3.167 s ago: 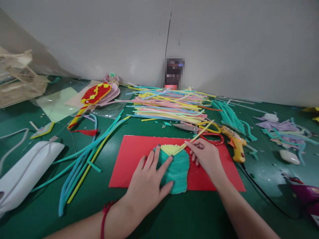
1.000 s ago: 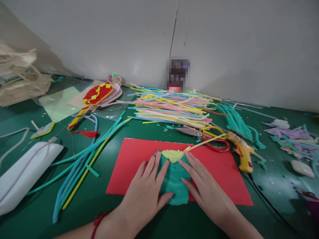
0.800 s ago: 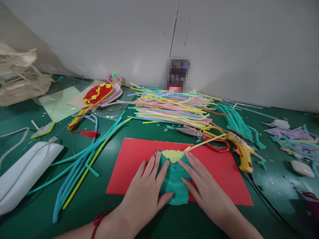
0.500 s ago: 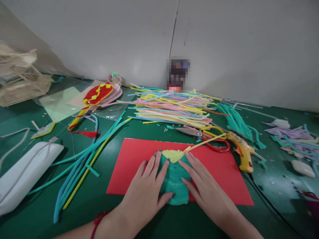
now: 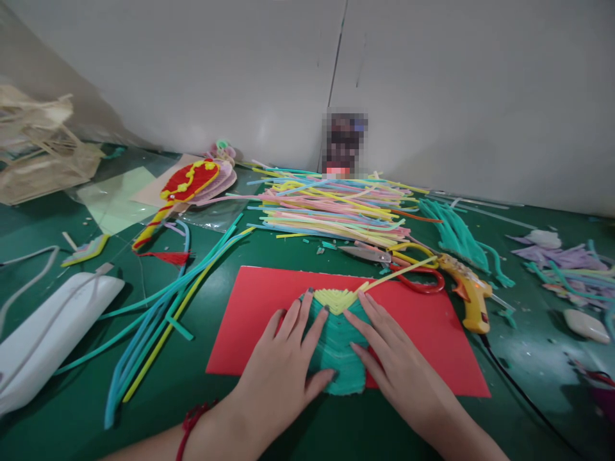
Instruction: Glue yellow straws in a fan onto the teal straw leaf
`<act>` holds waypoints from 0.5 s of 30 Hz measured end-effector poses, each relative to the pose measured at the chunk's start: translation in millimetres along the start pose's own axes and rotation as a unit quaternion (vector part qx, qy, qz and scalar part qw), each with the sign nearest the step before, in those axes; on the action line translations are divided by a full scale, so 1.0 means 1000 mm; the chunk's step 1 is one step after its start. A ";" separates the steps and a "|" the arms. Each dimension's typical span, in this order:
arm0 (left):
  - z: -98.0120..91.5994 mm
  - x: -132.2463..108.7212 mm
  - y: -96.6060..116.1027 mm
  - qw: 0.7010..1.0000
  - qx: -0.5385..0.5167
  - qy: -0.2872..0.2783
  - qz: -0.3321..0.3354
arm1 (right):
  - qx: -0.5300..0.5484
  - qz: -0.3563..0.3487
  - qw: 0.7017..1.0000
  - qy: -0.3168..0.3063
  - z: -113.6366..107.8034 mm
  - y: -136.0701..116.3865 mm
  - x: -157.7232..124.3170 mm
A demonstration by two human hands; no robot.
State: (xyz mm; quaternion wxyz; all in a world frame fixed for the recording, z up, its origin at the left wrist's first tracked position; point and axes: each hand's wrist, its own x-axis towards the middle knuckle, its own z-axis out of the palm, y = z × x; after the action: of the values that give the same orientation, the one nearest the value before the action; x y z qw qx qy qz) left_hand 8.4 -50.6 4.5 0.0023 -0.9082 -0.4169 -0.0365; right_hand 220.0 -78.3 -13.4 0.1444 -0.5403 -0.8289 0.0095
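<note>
A teal piece [image 5: 342,355] made of fuzzy pipe cleaners laid side by side lies partly on a red card [image 5: 423,333]. At its top is a yellow V-shaped section [image 5: 336,298]. A long yellow pipe cleaner [image 5: 396,274] runs from that section up to the right, towards the scissors. My left hand [image 5: 283,358] rests flat on the left side of the piece, fingers spread. On the right side, my right hand [image 5: 398,352] presses down with fingers stretched out, its fingertips at the base of the yellow pipe cleaner.
Scissors [image 5: 423,282] and a yellow glue gun [image 5: 466,291] lie beyond the card's right side. A heap of coloured pipe cleaners [image 5: 331,208] sits by the wall. Leftward are loose strands [image 5: 158,320], a red-and-yellow fan shape [image 5: 189,181] and a white power strip [image 5: 57,339].
</note>
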 end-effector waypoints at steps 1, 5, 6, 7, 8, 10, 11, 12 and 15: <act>0.000 0.000 0.000 1.000 -0.002 -0.001 0.000 | -0.001 -0.001 1.000 0.002 0.000 0.000 0.000; -0.002 0.001 0.000 1.000 -0.010 -0.007 0.002 | -0.013 -0.009 1.000 0.008 -0.002 -0.002 0.002; -0.002 0.001 0.000 1.000 -0.012 -0.009 0.003 | -0.015 -0.010 1.000 0.010 -0.002 -0.002 0.002; -0.002 0.002 0.000 1.000 -0.013 -0.010 0.003 | -0.017 -0.010 1.000 0.012 -0.002 -0.002 0.002; -0.003 0.002 0.000 1.000 -0.014 -0.013 0.003 | -0.018 -0.011 1.000 0.014 -0.002 -0.003 0.002; -0.002 0.002 -0.001 1.000 -0.015 -0.016 0.001 | -0.020 -0.011 1.000 0.017 -0.002 -0.003 0.002; -0.002 0.001 -0.001 1.000 -0.015 -0.016 -0.001 | -0.021 -0.010 1.000 0.017 -0.002 -0.003 0.002; -0.002 0.001 -0.001 1.000 -0.014 -0.015 -0.002 | -0.021 -0.008 1.000 0.017 -0.001 -0.003 0.002; 0.000 0.001 0.000 1.000 -0.013 -0.010 -0.003 | -0.022 -0.004 1.000 0.014 -0.001 -0.003 0.002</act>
State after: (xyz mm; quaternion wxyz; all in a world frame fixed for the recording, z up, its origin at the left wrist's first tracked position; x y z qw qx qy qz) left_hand 8.5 -49.9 4.7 -0.0140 -0.9072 -0.4192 -0.0331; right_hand 216.8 -77.9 -11.3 0.1444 -0.5403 -0.8288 -0.0169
